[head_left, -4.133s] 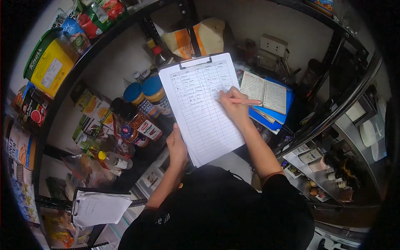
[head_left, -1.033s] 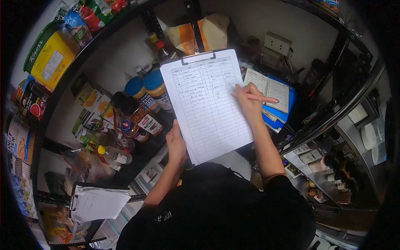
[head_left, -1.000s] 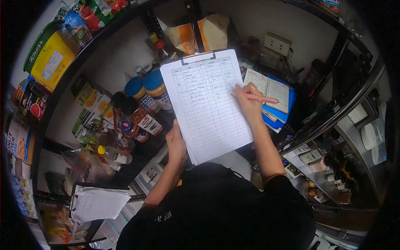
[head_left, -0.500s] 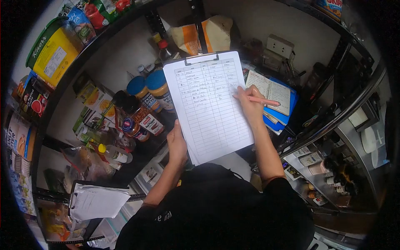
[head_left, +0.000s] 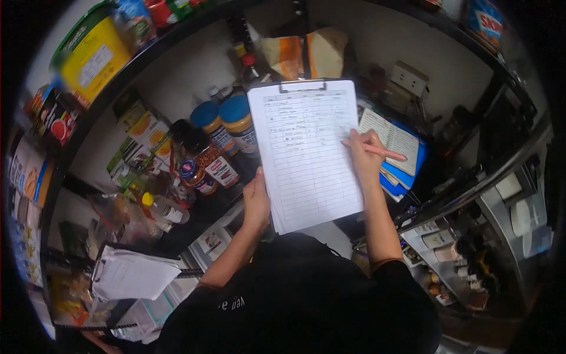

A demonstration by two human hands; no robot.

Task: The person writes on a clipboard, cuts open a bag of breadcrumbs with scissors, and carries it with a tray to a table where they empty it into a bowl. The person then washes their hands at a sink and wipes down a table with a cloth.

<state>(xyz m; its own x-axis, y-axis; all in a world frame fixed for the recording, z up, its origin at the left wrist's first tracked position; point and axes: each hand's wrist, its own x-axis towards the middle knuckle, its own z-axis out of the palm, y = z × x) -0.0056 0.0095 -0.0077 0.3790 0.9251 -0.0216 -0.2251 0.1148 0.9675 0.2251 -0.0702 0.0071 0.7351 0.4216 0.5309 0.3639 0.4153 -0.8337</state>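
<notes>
1. Evidently, the left hand (head_left: 257, 199) is clamping the lower left edge of the clipboard (head_left: 309, 82), its thumb showing at the paper's side and its other fingers hiding beneath.
2. The clipboard is sitting in front of the person's torso, tilting slightly; it is probably behaving as a light, stiff plate, so a side edge or a corner is offering the surest hold.
3. The paper sheets (head_left: 312, 183) are lying under the clip (head_left: 311, 90); being thin and soft, they are likely inviting creases and slipping at the loose lower edge, so the board is deserving the grip, not the paper alone.
4. The right hand (head_left: 364, 156) is pinching a pink pen (head_left: 389, 154) near its tip, over the sheet's right side; whether the tip is touching, I cannot tell.
5. The pen is looking slim, light and perhaps slippery, so its front end is suiting a fingertip pinch.
6. An open notebook (head_left: 389, 135) is resting just beyond the right hand, while lidded jars (head_left: 237, 121) are standing near the clipboard's left edge.
</notes>
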